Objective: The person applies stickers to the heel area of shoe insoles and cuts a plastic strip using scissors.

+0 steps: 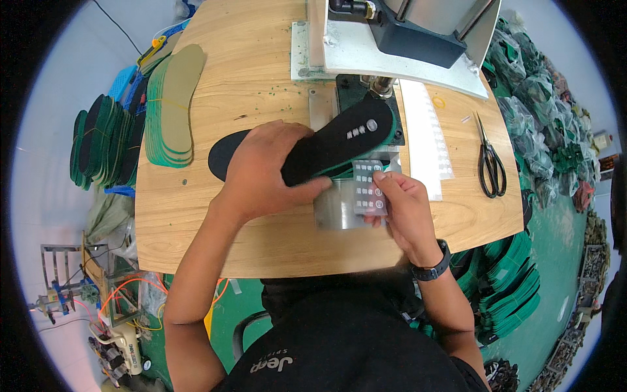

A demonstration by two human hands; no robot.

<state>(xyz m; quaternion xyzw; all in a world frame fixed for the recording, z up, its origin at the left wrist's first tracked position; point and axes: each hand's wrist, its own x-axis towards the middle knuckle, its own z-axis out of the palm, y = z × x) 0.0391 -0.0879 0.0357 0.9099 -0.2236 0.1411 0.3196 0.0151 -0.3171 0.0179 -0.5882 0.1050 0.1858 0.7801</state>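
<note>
My left hand (pixel 261 170) is closed around a black insole (pixel 326 147) with a green edge, its thumb along the near side. Pale printed marks and a round emblem show on the insole's right end, which lies tilted below the press head (pixel 380 86). Another dark rounded end (pixel 225 151) sticks out left of my hand; whether it belongs to the same insole I cannot tell. Between thumb and fingers, my right hand (pixel 406 208) pinches a small translucent label sheet (pixel 369 189) with rows of white marks. That sheet overlaps a shiny metal plate (pixel 336 206) near the insole.
A white press frame (pixel 392 55) stands at the table's far side. Right of it lie long white label strips (pixel 421 144) and black-handled scissors (pixel 491 166). Bundled insoles (pixel 173 108) sit on the left, with darker stacks (pixel 104 144) beyond the edge. Green-edged insoles (pixel 506 287) are piled lower right.
</note>
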